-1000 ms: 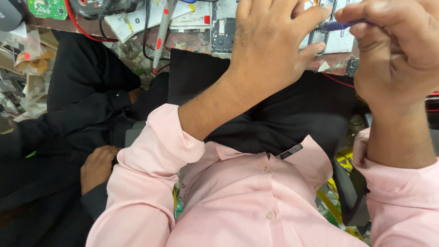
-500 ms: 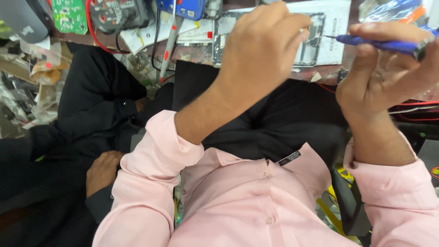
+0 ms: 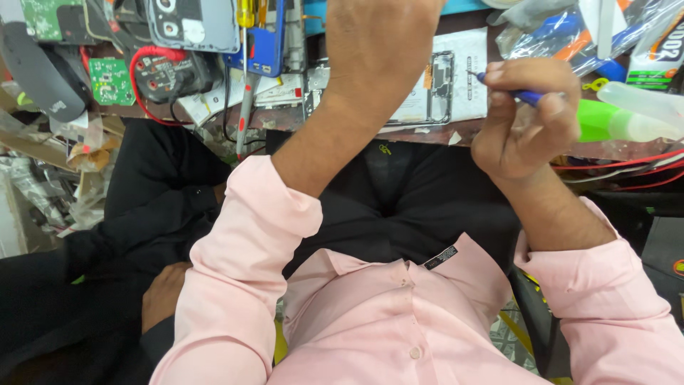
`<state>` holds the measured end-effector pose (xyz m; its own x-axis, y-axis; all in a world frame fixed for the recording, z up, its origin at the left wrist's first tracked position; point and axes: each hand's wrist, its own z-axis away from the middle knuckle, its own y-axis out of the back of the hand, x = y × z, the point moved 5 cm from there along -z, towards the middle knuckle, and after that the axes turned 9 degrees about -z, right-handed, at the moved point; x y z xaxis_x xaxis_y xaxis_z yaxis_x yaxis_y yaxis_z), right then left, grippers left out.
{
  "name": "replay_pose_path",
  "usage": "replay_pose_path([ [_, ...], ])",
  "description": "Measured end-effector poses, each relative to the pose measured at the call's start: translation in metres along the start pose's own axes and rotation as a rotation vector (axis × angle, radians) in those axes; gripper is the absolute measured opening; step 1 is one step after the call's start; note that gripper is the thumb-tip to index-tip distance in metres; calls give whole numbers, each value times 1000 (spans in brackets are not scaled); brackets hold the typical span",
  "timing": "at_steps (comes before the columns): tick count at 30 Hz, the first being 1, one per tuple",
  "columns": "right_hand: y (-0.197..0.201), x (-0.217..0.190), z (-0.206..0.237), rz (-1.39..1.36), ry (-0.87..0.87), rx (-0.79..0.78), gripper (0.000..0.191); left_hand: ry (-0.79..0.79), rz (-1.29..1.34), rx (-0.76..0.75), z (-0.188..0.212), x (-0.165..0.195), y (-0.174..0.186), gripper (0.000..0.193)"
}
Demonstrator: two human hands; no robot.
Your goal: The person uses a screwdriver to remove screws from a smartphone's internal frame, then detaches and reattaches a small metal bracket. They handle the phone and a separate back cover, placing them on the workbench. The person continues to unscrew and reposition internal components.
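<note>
My left hand is raised over a cluttered workbench, above an opened phone frame that lies on white paper. Its fingers run past the top edge of the view, so whatever they touch is hidden. My right hand is closed around a thin blue-handled screwdriver. The tool's metal tip points left toward the phone frame and stops just short of it. Both forearms come out of rolled pink shirt sleeves.
The bench holds green circuit boards, a meter with a red cable, a grey phone back, a blue phone and a green-and-clear squeeze bottle. At the left sits a person in black, one hand resting low.
The view has tilted up, showing more of the bench. My right hand with the blue tool has come down and left, closer to the phone frame. My left hand stays over it.
</note>
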<state>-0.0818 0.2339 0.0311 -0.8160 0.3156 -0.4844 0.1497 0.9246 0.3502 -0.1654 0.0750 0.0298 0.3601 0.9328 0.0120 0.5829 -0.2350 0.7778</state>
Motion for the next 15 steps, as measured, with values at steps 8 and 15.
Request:
replay_pose_path([
  [8, 2, 1, -4, -51, -12, -10, 66, 60, -126, 0, -4, -1, -15, 12],
  [15, 5, 5, -1, -72, -26, -27, 66, 6, -62, 34, -11, 15, 0, 9],
])
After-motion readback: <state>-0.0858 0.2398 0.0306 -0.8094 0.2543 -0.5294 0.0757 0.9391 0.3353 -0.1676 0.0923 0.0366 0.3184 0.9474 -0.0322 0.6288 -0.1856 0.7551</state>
